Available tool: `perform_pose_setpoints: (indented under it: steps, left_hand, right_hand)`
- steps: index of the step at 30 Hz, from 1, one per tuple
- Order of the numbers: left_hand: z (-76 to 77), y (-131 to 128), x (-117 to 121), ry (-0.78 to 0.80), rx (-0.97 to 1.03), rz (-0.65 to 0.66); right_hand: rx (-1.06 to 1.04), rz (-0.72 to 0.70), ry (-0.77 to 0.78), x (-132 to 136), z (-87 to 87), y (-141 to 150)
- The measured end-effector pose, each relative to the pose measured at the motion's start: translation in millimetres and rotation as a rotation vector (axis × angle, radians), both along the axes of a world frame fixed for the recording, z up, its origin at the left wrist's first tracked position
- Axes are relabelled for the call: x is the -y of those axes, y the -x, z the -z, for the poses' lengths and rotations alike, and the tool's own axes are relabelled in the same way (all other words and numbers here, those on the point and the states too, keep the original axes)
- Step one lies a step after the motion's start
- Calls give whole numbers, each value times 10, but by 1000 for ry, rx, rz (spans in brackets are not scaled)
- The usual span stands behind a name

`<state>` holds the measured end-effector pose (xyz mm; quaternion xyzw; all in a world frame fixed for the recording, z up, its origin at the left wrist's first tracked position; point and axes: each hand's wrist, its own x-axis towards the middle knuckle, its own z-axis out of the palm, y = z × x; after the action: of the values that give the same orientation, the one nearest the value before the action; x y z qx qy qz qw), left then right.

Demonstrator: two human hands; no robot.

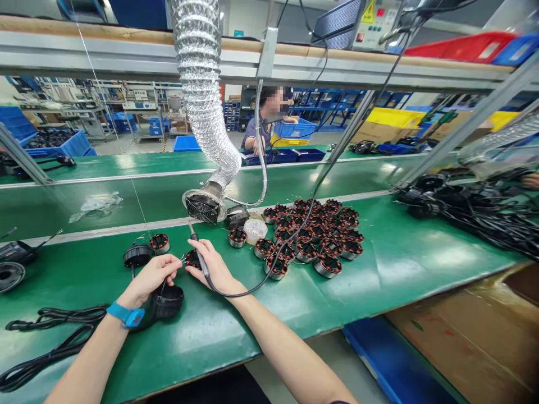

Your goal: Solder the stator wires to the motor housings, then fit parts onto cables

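Note:
My right hand [217, 268] is closed round a soldering iron [202, 262], its tip pointing up and away. The fingers of that hand also rest against a motor stator [192, 258] with copper windings, partly hidden by them. My left hand [154, 276], with a blue wrist strap [126, 315], pinches thin wires [183, 260] at the stator's left side. Under the left hand lies a black motor housing [168, 302]. Just beyond it are a round black part [137, 256] and another stator [159, 243].
Many stators [306, 251] stand grouped on the green bench to the right, beside a round pale container [255, 229]. A fan-ended foil duct [206, 203] hangs ahead. Black cables lie left [54, 336] and far right [467, 210]. A co-worker [256, 132] sits opposite.

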<state>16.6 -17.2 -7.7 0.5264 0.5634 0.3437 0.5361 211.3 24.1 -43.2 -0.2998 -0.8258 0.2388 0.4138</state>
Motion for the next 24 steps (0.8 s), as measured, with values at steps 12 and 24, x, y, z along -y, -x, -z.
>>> perform_pose_setpoints:
  steps: [12, 24]
  left_hand:
    - [-9, 285, -30, 73, -8, 198]
    - [-83, 194, 11, 125, 113, 192]
  right_hand:
    - [-33, -155, 24, -93, -131, -133]
    - [-19, -160, 37, -111, -133, -126]
